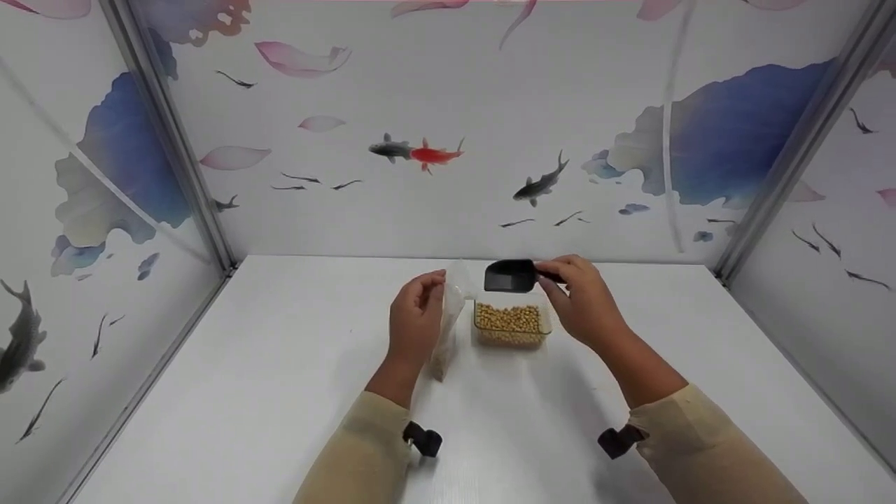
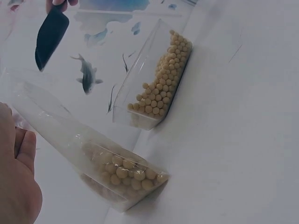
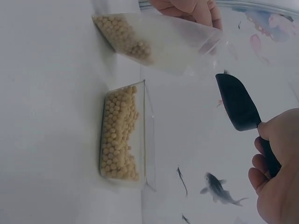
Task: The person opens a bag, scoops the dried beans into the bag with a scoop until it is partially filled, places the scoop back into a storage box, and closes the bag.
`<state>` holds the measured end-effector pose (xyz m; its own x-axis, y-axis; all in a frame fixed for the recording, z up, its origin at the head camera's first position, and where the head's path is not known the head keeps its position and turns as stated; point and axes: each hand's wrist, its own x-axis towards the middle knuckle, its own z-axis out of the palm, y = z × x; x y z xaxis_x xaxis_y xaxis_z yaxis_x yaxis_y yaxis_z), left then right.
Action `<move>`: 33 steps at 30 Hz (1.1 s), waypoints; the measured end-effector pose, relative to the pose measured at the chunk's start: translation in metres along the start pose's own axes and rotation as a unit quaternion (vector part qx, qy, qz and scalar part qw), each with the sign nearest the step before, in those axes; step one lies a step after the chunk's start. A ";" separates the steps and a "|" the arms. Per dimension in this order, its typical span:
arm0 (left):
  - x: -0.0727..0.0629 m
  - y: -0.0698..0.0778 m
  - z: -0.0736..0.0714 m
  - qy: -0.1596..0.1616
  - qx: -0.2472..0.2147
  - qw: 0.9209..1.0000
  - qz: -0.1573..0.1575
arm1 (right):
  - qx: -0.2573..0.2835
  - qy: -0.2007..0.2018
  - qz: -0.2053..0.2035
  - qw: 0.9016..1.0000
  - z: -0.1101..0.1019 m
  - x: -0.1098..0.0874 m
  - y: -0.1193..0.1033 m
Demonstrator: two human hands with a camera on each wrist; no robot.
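Note:
My left hand (image 1: 415, 318) pinches the top edge of a clear plastic bag (image 2: 70, 135), which stands upright on the table with soybeans (image 2: 124, 172) in its bottom. In my right hand (image 1: 584, 297) is the handle of a black scoop (image 1: 511, 276), held level above the far side of a clear box (image 1: 514, 341). Soybeans (image 3: 119, 135) heap in that box, sloping lower toward one side. The scoop's tip points left at the bag's mouth, a short way from it in the right wrist view (image 3: 236, 102). No beans show in the scoop.
The white table (image 1: 280, 392) carries the box and bag near its back middle. Behind stands a white panel (image 1: 448, 203) printed with fish and petals, with similar panels at left and right joined by metal posts (image 1: 175, 140). A black wrist camera (image 1: 423, 439) sits on each sleeve.

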<state>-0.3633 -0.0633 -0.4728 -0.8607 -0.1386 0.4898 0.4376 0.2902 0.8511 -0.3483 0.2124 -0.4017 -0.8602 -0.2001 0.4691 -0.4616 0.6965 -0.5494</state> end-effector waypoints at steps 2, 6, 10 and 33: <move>0.000 0.000 0.000 -0.001 -0.002 1.000 -0.001 | 0.004 -0.007 0.016 1.000 -0.001 -0.003 0.008; 0.000 -0.001 -0.001 -0.004 -0.006 1.000 0.008 | 0.008 -0.038 0.053 0.998 -0.002 -0.009 0.024; 0.000 -0.004 -0.001 -0.005 -0.008 1.000 0.023 | -0.004 -0.067 0.074 0.995 -0.001 -0.014 0.037; -0.001 -0.002 0.001 -0.002 -0.007 1.000 0.010 | -0.076 -0.141 0.066 0.985 0.016 -0.019 0.058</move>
<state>-0.3638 -0.0633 -0.4752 -0.8523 -0.1298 0.5067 0.4588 0.2798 0.8434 -0.3620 0.2451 -0.4538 -0.9465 -0.2695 0.1775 -0.3222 0.8205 -0.4722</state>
